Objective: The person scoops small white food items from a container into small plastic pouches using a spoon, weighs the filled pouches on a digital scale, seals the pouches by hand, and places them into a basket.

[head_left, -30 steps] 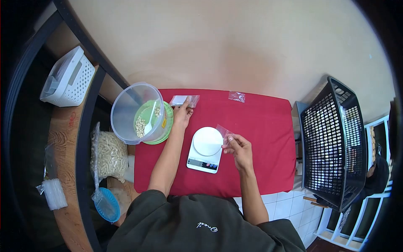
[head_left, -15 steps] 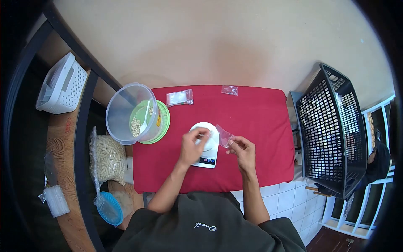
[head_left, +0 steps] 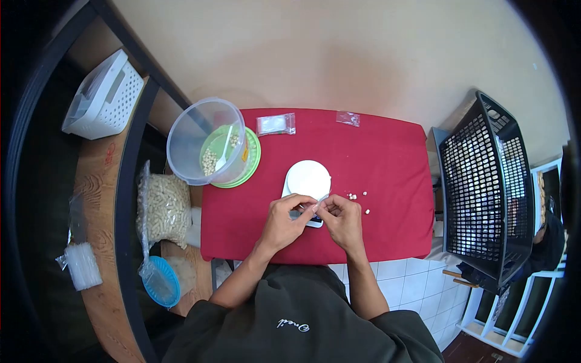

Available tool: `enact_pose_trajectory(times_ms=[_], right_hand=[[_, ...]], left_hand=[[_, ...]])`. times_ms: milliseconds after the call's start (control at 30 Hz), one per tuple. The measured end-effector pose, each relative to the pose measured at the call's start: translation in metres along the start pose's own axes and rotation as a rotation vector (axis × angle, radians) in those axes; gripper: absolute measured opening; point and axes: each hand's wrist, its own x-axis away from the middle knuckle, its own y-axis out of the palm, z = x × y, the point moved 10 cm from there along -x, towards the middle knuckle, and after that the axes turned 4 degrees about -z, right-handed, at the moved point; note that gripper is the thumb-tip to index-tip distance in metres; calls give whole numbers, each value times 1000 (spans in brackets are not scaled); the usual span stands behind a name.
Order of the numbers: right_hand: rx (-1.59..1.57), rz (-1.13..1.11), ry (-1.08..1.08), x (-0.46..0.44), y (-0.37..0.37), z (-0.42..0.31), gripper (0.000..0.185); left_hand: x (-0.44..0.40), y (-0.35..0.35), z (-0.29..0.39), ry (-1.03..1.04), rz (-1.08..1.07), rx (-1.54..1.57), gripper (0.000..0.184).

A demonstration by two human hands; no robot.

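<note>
My left hand (head_left: pixel 285 221) and my right hand (head_left: pixel 344 224) meet fingertip to fingertip over the front part of a white kitchen scale (head_left: pixel 308 176). Both pinch a small clear plastic bag (head_left: pixel 324 198); most of it is hidden by my fingers. Nothing lies on the scale's round plate, and my hands partly cover its display. To the right of the scale, several small pale pieces (head_left: pixel 352 196) are scattered on the red cloth (head_left: pixel 387 163).
A clear tub (head_left: pixel 181 151) with pale pieces and a white spoon stands on a green lid (head_left: pixel 255 158) at left. Behind lie a packet of bags (head_left: pixel 275 124) and another small bag (head_left: pixel 348 118). A black crate (head_left: pixel 478 193) is at right, a filled sack (head_left: pixel 166 209) at left.
My hands have come together over the front of the scale, the left moving right to the bag. Pale pieces now lie on the cloth at right. The whole view has shifted slightly.
</note>
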Motion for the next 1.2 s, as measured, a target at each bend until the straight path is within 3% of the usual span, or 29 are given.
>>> enact_pose_trajectory(times_ms=[233, 533, 633, 900, 1000, 1067, 1200], right_hand=[[-127, -178, -15, -6, 36, -5, 13], [-271, -278, -3, -21, 52, -11, 12], [-104, -250, 35, -25, 53, -9, 11], [-65, -185, -151, -33, 56, -33, 10], [-21, -191, -160, -37, 57, -36, 9], [41, -142, -207, -39, 58, -40, 8], [193, 4, -262, -43, 47, -48, 7]], left_hand=[[13, -18, -36, -262, -84, 247, 16], [14, -38, -47, -265, -20, 340, 16], [15, -42, -51, -250, 29, 271, 16], [10, -46, -55, -243, 121, 490, 15], [9, -48, -55, -220, 155, 489, 13], [5, -58, -38, -146, 223, 187, 14], [2, -69, -25, -49, 312, 16, 17]])
